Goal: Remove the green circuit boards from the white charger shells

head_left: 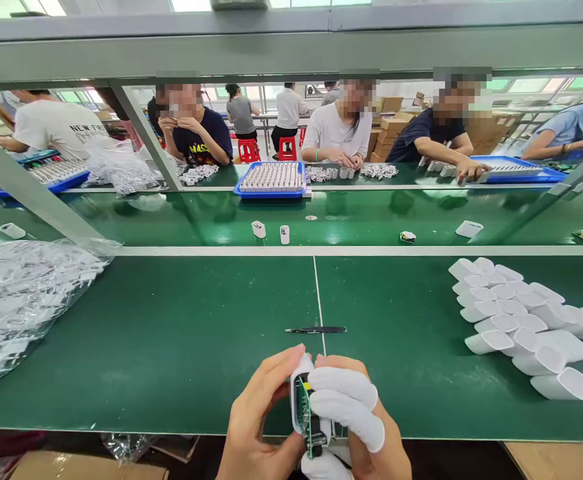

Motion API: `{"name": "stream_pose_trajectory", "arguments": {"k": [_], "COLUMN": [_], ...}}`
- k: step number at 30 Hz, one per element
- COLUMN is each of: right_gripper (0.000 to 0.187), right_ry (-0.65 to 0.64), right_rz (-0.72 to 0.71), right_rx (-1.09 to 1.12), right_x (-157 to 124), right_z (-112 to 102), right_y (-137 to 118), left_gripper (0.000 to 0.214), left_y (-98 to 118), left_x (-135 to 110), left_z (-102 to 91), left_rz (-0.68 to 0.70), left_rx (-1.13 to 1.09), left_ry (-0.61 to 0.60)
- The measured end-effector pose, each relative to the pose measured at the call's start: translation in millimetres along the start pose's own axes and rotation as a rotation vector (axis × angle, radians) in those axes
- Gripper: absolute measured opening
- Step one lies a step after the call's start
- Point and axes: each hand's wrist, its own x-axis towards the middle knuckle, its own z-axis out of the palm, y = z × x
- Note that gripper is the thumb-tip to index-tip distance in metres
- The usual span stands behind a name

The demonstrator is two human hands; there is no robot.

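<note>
At the front edge of the green bench, my left hand (258, 423) is closed around a white plastic housing (297, 373), its open side turned to the right. A green circuit board (307, 413) with black parts stands partly inside that opening. My right hand (361, 413), white finger cots on several fingers, grips the board from the right; the fingers hide part of it. Just beyond my hands lie black tweezers (321, 329), flat on the bench and touched by neither hand.
Several white housings (526, 320) stand grouped at the right. A clear bag of small white parts (26, 293) fills the left. Past a pale rail (221, 251), a green belt (201, 220) carries a few housings. Co-workers sit opposite, near a blue tray (270, 193).
</note>
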Motion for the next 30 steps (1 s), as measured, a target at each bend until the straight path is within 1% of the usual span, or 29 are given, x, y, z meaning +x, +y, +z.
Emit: {"name": "stream_pose_trajectory", "arguments": {"k": [4,9,13,15,18,21,23,25,27,28,30], "right_gripper": [0.039,0.033,0.032,0.034,0.037,0.034,0.032,0.031,0.043,0.052,0.065], "right_ry": [0.013,-0.029,0.005,0.024,0.018,0.005,-0.003,-0.005,0.011,0.016,0.016], "right_rz": [-0.012,0.002,-0.008,0.008,0.014,0.005,0.026,0.103,0.279,0.389,0.593], "right_rx": [-0.010,-0.026,-0.019,0.001,0.023,0.038,0.043,0.015,0.026,0.083,0.293], "right_x": [-1,1,0,-1,0,-1,-4,-10,-18,-22,-26], "right_z": [1,-1,3,5,7,6,7,11,18,22,29], "right_y": [1,-1,-1,0,3,9,14,17,18,19,21], "left_gripper": [0.037,0.036,0.038,0.039,0.040,0.040,0.041,0.041,0.043,0.043,0.043], "left_y": [6,9,7,5,1,-4,-9,-15,-22,-25,-30], "left_x": [0,0,0,0,1,2,3,6,9,11,14], "left_z": [3.8,3.3,0.6,-0.2,-0.1,0.9,1.8,3.0,4.5,5.5,7.9], "left_rz": [-0.047,-0.094,-0.131,-0.131,-0.115,-0.091,-0.075,-0.063,-0.037,-0.013,0.053], "left_rx": [-0.030,-0.064,-0.077,-0.084,-0.083,-0.064,-0.059,-0.065,-0.062,-0.043,0.027], "left_ry": [0.031,0.049,0.044,0.028,0.025,0.021,0.021,0.039,0.054,0.058,0.070]}}
